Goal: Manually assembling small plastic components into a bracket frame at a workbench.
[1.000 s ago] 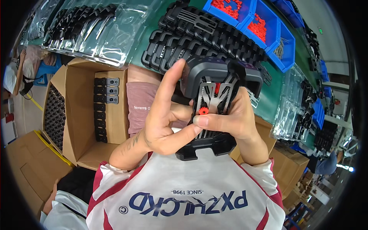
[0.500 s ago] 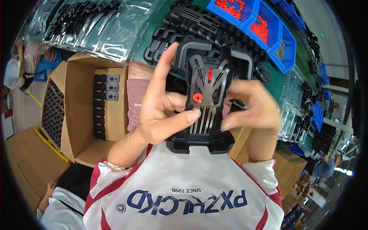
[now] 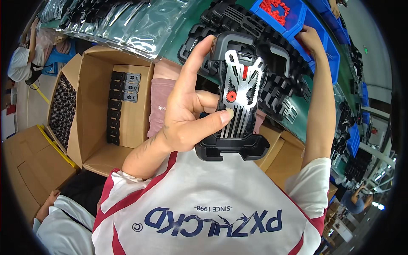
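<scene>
1. While the left hand [image 3: 187, 114] is gripping it, the black holder with a silver toothed plate [image 3: 238, 102] is standing upright in mid-air at the centre of the view, above the person's white shirt.
2. The left thumb is pressing on the ribbed lower part of the plate, just below a small red knob [image 3: 231, 97], and the index finger is stretching up along the holder's left edge.
3. The right hand [image 3: 310, 39] is reaching well away from the holder, up and to the right, into a blue bin [image 3: 297, 23] of small red parts [image 3: 274, 6]; its fingers are dipping over the bin's rim, and I cannot tell whether they are closing on anything.
4. Behind the holder, rows of black parts [image 3: 280, 72] are lying crowded on the green table [image 3: 187, 17], running close to its near edge.
5. Clear plastic bags [image 3: 127, 25] are covering the table's left stretch.
6. Below the table edge to the left, an open cardboard box [image 3: 91, 106] is holding a column of black pieces [image 3: 119, 106], leaving some open room between box and holder.
</scene>
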A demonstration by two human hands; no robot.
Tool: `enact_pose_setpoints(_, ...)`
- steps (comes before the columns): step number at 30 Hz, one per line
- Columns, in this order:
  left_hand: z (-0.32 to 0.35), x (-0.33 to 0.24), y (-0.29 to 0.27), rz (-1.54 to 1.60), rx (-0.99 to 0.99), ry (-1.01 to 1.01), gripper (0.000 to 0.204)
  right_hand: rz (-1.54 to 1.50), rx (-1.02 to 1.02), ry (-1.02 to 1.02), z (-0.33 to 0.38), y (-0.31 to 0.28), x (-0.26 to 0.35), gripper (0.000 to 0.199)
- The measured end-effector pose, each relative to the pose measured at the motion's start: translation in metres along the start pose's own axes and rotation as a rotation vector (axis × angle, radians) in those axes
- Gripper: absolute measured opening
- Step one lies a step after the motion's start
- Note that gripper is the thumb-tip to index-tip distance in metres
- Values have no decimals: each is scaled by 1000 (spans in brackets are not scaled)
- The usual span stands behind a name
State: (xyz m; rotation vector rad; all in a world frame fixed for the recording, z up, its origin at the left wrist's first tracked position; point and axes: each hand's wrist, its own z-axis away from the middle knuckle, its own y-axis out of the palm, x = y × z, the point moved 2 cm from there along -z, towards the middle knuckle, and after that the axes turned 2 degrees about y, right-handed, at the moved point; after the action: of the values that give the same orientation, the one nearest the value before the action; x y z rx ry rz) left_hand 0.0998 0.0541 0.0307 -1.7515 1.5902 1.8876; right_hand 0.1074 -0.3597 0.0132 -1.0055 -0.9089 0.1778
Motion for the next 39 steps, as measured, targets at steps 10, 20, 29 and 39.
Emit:
enact_pose_setpoints(10, 0, -4, -1, 43, -96, -61, 97, 235, -344, -87, 28, -5, 14, 27)
enact_pose_setpoints(20, -4, 1, -6, -7, -98, -65, 99, -771, -355, -344, 146, -17, 45, 28)
enact_pose_setpoints(29, -2, 8, 2, -106, -85, -62, 101, -1062, 78, -433, 249, 60, 81, 28)
enact_pose_setpoints(39, 2, 14, 9, -155, -55, -10, 103, -727, 96, -574, 257, 69, 98, 23)
